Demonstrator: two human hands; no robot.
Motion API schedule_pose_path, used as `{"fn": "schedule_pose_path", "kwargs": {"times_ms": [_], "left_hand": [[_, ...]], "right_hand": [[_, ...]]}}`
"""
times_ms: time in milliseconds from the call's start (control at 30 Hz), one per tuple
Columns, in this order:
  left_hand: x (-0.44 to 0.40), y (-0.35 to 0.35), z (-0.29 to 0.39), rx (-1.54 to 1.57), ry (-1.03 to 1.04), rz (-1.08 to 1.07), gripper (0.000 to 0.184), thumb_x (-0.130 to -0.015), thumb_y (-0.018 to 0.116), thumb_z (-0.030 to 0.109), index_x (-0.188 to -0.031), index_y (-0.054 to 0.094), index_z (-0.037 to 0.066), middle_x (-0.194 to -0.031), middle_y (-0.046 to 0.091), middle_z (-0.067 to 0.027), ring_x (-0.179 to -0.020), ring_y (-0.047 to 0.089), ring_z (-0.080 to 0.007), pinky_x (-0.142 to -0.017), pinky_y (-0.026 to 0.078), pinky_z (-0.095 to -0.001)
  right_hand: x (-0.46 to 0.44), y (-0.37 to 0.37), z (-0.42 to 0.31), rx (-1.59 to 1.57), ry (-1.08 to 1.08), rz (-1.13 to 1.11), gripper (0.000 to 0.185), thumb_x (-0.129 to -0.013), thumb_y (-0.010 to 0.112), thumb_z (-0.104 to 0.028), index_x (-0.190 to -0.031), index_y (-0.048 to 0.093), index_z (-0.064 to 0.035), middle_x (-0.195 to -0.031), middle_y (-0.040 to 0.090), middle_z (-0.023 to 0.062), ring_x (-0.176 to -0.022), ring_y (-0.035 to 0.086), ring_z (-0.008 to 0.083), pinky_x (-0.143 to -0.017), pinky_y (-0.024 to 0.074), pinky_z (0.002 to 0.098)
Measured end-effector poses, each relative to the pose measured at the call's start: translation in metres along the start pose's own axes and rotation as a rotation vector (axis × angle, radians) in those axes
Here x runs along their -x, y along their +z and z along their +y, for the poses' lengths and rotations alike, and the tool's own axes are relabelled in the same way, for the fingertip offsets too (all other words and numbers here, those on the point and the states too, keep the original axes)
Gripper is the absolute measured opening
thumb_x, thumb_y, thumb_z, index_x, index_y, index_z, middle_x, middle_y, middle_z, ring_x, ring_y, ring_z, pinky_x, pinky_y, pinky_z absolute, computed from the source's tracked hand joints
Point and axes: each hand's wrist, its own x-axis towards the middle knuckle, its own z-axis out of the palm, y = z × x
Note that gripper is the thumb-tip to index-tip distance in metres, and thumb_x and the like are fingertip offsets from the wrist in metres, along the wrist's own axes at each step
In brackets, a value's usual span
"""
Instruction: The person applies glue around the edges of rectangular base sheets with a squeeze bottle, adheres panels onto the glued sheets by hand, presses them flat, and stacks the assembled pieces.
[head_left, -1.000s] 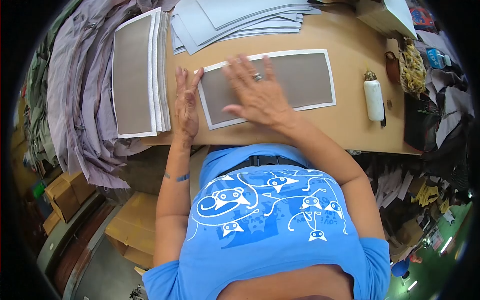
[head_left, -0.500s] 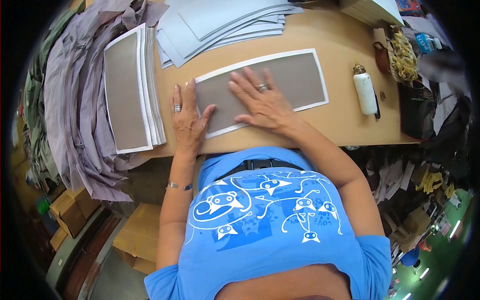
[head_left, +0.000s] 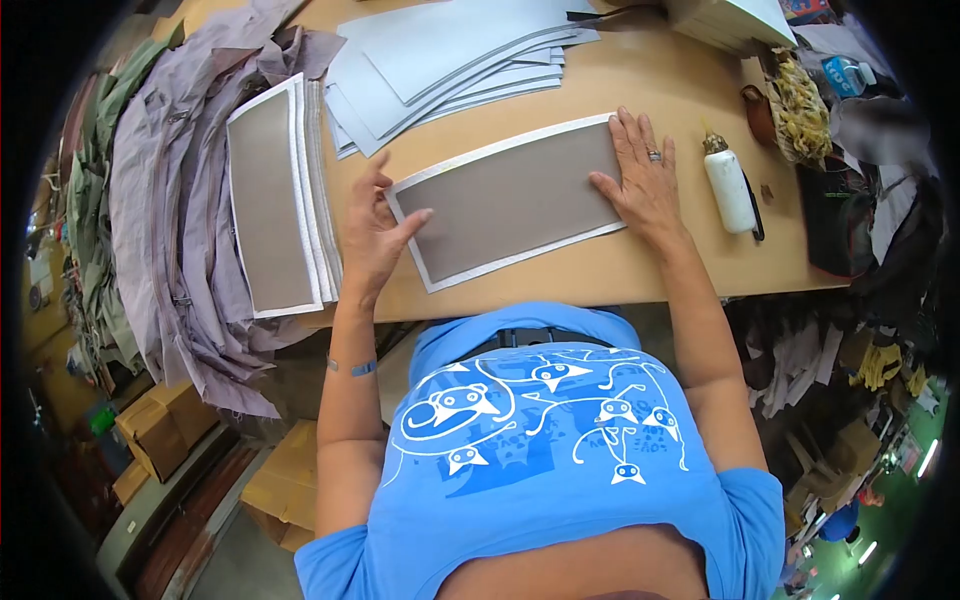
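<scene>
A grey-brown panel with white edges (head_left: 510, 195) lies flat on the table, its right end slightly higher than its left. At its left edge is my left hand (head_left: 372, 235), thumb over the border and fingers apart and partly curled. My right hand (head_left: 645, 180) rests flat across the panel's right end with its fingers spread. Left of my left hand lies a stack of similar white-edged panels (head_left: 275, 200). Beyond the panel are several overlapping pale grey sheets (head_left: 440, 60).
A white bottle (head_left: 730, 190) with a dark pen beside it stands out on the right of the table (head_left: 560, 270). Mauve fabric (head_left: 170, 220) hangs over the left side. Yellowish scraps (head_left: 803, 120), a blue-labelled bottle (head_left: 845, 75) and a white block (head_left: 740, 20) are at the right.
My right hand has slid from the panel's middle to its right end. My left hand's fingers have lifted and curled somewhat at the left edge. The view has shifted slightly.
</scene>
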Motion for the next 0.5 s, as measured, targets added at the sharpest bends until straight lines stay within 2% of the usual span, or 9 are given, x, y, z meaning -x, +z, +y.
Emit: {"fn": "schedule_pose_path", "kwargs": {"times_ms": [33, 133, 167, 233, 300, 367, 433, 500], "left_hand": [[0.000, 0.001, -0.001, 0.255, -0.078, 0.047, 0.072, -0.071, 0.070, 0.001, -0.135, 0.038, 0.011, -0.129, 0.045, -0.0083, -0.111, 0.052, -0.0198, -0.091, 0.046, -0.0346], [0.012, 0.006, -0.026, 0.652, 0.008, 0.010, 0.067, -0.073, 0.066, -0.003, -0.134, 0.041, 0.011, -0.120, 0.050, -0.0034, -0.102, 0.052, -0.0130, -0.093, 0.045, -0.0325], [0.018, 0.010, -0.039, 0.509, 0.070, -0.019, 0.064, -0.074, 0.063, -0.005, -0.133, 0.044, 0.011, -0.115, 0.055, -0.0098, -0.087, 0.054, -0.0141, -0.084, 0.048, -0.0311], [0.027, 0.007, 0.011, -0.021, -0.081, -0.244, 0.063, -0.076, 0.060, -0.005, -0.134, 0.043, 0.010, -0.124, 0.052, -0.0108, -0.102, 0.052, -0.0152, -0.090, 0.043, -0.0274], [0.029, -0.001, 0.025, -0.275, -0.051, -0.333, 0.061, -0.076, 0.058, -0.006, -0.134, 0.042, 0.009, -0.126, 0.053, -0.0117, -0.113, 0.050, -0.0156, -0.094, 0.040, -0.0251], [0.026, -0.011, 0.022, -0.265, 0.181, -0.298, 0.060, -0.076, 0.058, -0.006, -0.133, 0.043, 0.006, -0.122, 0.056, -0.0127, -0.119, 0.047, -0.0152, -0.096, 0.038, -0.0244], [0.029, -0.035, 0.033, -0.207, 0.244, -0.172, 0.060, -0.076, 0.058, -0.007, -0.133, 0.043, 0.004, -0.125, 0.054, -0.0131, -0.119, 0.046, -0.0162, -0.098, 0.036, -0.0261], [0.035, -0.061, 0.030, -0.141, 0.331, 0.043, 0.058, -0.078, 0.056, -0.007, -0.133, 0.042, 0.005, -0.129, 0.051, -0.0131, -0.113, 0.050, -0.0171, -0.094, 0.039, -0.0271]], "right_hand": [[0.001, 0.000, 0.000, -0.030, 0.006, 0.003, 0.076, -0.084, 0.040, -0.061, -0.142, 0.024, -0.0142, -0.149, 0.020, 0.0041, -0.137, 0.017, 0.0274, -0.109, 0.0073, 0.0540], [0.000, -0.007, 0.002, -0.123, 0.025, 0.016, 0.074, -0.085, 0.041, -0.058, -0.141, 0.026, -0.0137, -0.148, 0.022, 0.0064, -0.137, 0.018, 0.0276, -0.110, 0.0062, 0.0512], [-0.001, -0.008, 0.002, -0.161, 0.029, 0.019, 0.073, -0.085, 0.041, -0.058, -0.141, 0.028, -0.0134, -0.148, 0.023, 0.0076, -0.137, 0.018, 0.0276, -0.110, 0.0058, 0.0501], [0.001, -0.009, 0.010, -0.465, 0.019, 0.121, 0.071, -0.086, 0.041, -0.056, -0.140, 0.030, -0.0095, -0.147, 0.026, 0.0097, -0.136, 0.021, 0.0262, -0.110, 0.0091, 0.0466], [0.003, -0.013, 0.017, -0.767, 0.015, 0.221, 0.070, -0.087, 0.042, -0.054, -0.138, 0.032, -0.0065, -0.146, 0.027, 0.0111, -0.135, 0.024, 0.0258, -0.110, 0.0120, 0.0443], [0.006, -0.018, 0.014, -0.976, 0.075, 0.292, 0.069, -0.088, 0.044, -0.052, -0.137, 0.033, -0.0044, -0.145, 0.029, 0.0116, -0.133, 0.027, 0.0262, -0.109, 0.0146, 0.0431], [0.007, -0.021, 0.011, -1.072, 0.124, 0.319, 0.068, -0.088, 0.045, -0.050, -0.136, 0.034, -0.0024, -0.144, 0.030, 0.0121, -0.131, 0.030, 0.0267, -0.108, 0.0171, 0.0420], [0.007, -0.022, 0.009, -1.092, 0.143, 0.312, 0.068, -0.089, 0.046, -0.048, -0.135, 0.035, -0.0003, -0.143, 0.031, 0.0126, -0.129, 0.034, 0.0272, -0.108, 0.0197, 0.0408]]}}
